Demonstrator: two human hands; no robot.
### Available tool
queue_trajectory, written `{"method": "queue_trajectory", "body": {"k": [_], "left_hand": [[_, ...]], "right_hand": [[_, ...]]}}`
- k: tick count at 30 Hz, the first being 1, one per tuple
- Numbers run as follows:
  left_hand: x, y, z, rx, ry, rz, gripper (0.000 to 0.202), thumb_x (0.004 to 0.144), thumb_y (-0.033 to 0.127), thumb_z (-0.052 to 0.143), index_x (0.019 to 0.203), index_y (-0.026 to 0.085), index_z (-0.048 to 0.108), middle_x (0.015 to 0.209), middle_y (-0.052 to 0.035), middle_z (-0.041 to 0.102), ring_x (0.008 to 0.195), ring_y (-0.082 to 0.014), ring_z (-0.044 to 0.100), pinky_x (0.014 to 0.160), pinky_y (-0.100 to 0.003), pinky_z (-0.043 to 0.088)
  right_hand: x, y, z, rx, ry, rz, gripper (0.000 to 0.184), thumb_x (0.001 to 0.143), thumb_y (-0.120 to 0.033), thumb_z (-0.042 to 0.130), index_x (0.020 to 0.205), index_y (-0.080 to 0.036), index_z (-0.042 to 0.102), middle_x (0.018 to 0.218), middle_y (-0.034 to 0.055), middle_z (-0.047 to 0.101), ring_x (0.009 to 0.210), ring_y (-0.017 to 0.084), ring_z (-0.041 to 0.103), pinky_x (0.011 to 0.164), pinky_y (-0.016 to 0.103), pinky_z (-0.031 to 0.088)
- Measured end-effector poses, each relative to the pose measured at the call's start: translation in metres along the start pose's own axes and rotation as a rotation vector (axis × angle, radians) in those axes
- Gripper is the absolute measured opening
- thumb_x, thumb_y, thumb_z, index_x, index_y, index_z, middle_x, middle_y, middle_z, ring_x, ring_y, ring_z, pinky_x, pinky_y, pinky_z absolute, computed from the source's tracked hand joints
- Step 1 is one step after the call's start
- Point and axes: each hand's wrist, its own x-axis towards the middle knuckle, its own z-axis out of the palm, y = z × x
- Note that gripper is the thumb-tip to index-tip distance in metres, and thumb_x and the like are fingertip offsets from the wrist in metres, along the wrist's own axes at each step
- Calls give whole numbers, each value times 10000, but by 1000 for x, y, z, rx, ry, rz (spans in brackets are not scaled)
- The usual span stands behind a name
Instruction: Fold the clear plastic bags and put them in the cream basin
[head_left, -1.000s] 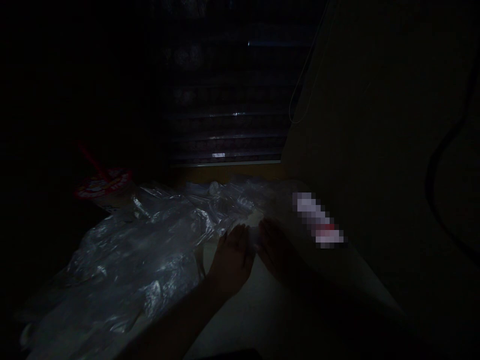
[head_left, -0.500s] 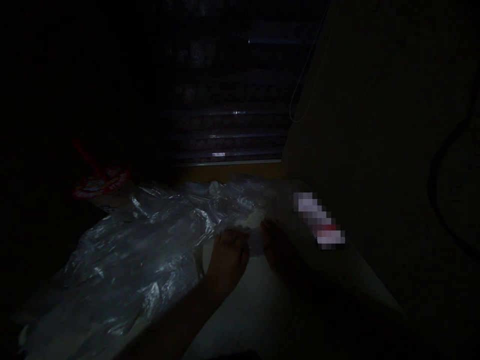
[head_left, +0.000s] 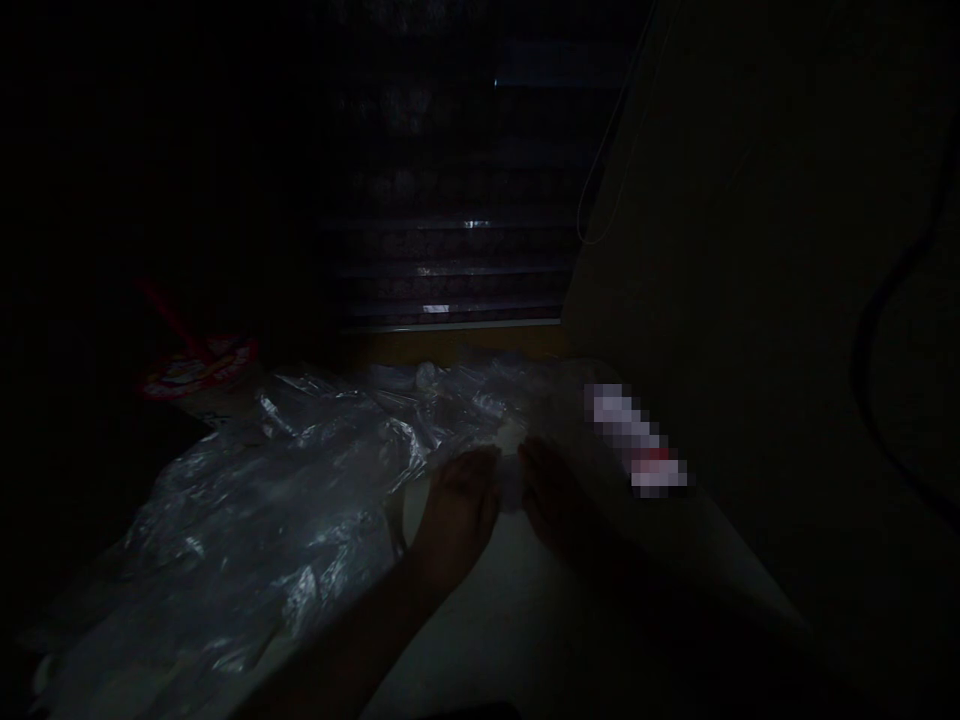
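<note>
In very dim light, a small pale, flat piece (head_left: 511,486) lies between my two hands on the white tabletop (head_left: 487,620); its kind is too dark to make out. My left hand (head_left: 461,505) has its curled fingers against the left side of the piece. On its right side, my right hand (head_left: 553,492) presses in, fingers bent together and partly lost in shadow. Crumpled clear plastic sheeting (head_left: 255,520) spreads to the left of my left hand and beyond both hands.
A cup with a red patterned lid (head_left: 199,368) and red straw stands at the left behind the plastic. A blurred-out white and red item (head_left: 634,440) lies right of my hands. Dark window blinds (head_left: 450,250) with a loop cord hang behind the table, beside a wall.
My hands have come slightly closer together around the pale piece, the right one shifting a little left. The plastic, cup and blurred item look the same.
</note>
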Motion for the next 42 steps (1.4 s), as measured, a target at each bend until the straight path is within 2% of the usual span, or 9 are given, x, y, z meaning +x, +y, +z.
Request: {"method": "queue_trajectory", "body": {"k": [3,6,9,13,18,24,32,42], "left_hand": [[1,3,4,127,-120,19,396,819,205,288,1196,94,338,1225,-114,396,1135,-197,318,917,-410,241],[0,5,7,238,-188,29,414,828,229,256,1208,77,312,1265,-129,332,1177,-210,242,923,-443,211],[-2,5,8,318,-209,37,430,825,248,248,1206,61,315,1280,-143,297,1193,-225,197,926,-453,195],[-4,4,9,381,-224,48,482,789,260,298,1216,38,291,1291,-163,262,1201,-254,157,924,-456,188],[-4,4,9,405,-240,39,504,766,250,320,1224,45,279,1296,-165,250,1200,-263,151,921,-452,185],[-4,6,9,401,-246,33,494,782,264,289,1223,40,282,1297,-167,247,1202,-259,148,920,-444,189],[-5,5,7,422,-249,42,517,770,273,311,1225,32,268,1298,-174,239,1201,-271,144,912,-451,200],[-5,5,8,436,-244,31,513,791,286,283,1223,11,260,1296,-184,235,1200,-270,148,912,-453,192]], "right_hand": [[1,-1,1,1,-11,-3,352,777,-158,327,1079,-12,436,1109,184,463,1091,244,365,870,394,373],[1,-2,-1,-14,-59,13,360,783,-169,318,1084,-18,446,1125,181,461,1105,240,352,879,400,358],[5,-5,-8,-13,-119,12,371,791,-189,312,1093,-26,454,1146,171,455,1117,244,337,901,427,313],[13,-10,-21,59,-265,-66,429,809,-294,303,1154,-59,402,1219,125,396,1158,228,274,948,470,194],[14,-11,-23,98,-325,-82,478,800,-336,307,1189,-63,357,1258,116,340,1183,238,215,946,499,124],[13,-10,-19,115,-351,-81,520,790,-355,309,1228,-76,294,1284,108,295,1193,241,185,943,497,97],[11,-10,-19,79,-330,-71,490,780,-345,343,1187,-72,362,1252,112,352,1176,252,217,922,518,134],[9,-8,-20,-3,-278,-8,488,804,-382,311,1142,-44,414,1203,149,408,1141,254,285,928,480,181]]}}
